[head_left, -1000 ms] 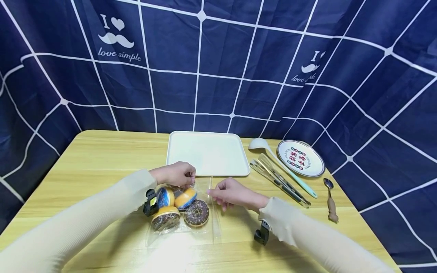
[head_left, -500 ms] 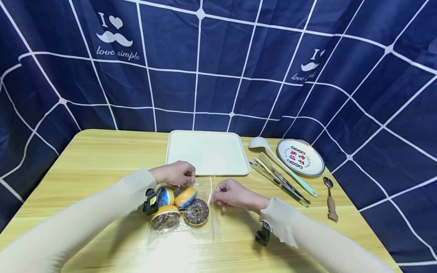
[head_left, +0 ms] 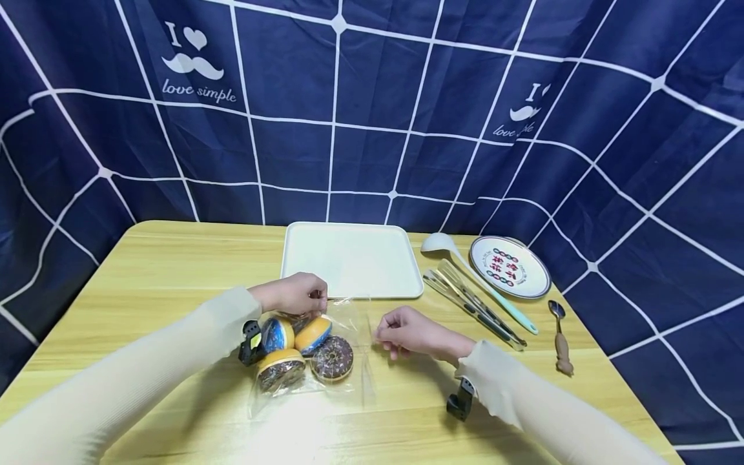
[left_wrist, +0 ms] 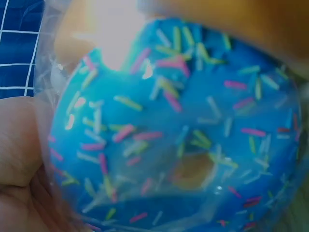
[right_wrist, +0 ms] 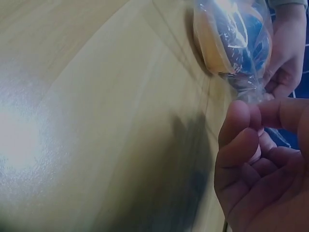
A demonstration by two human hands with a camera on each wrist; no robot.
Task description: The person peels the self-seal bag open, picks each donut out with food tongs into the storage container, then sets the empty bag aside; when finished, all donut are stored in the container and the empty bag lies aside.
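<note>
A clear plastic bag (head_left: 356, 323) lies on the table with several donuts inside. Blue icing covers some, such as the sprinkled donut (left_wrist: 145, 125) filling the left wrist view; others, like the front chocolate donut (head_left: 332, 358), have dark icing with sprinkles. At the bag's far edge, my left hand (head_left: 298, 294) pinches the plastic just above the donuts. To the right of the bag, my right hand (head_left: 414, 330) pinches its edge between thumb and index finger (right_wrist: 236, 121), stretching the film between both hands. The plastic under the left fingertips is partly hidden.
A white tray (head_left: 351, 258) lies just beyond the bag. On the right are tongs (head_left: 473, 303), a ladle (head_left: 488, 284) with a mint handle, a patterned plate (head_left: 537, 274) and a wooden-handled spoon (head_left: 561, 342). A blue checked curtain (head_left: 290, 155) hangs behind the table.
My right hand has moved a little to the right, drawing the bag's edge out with it. My left hand has shifted slightly left, still holding the plastic. The donuts stay nearly in place.
</note>
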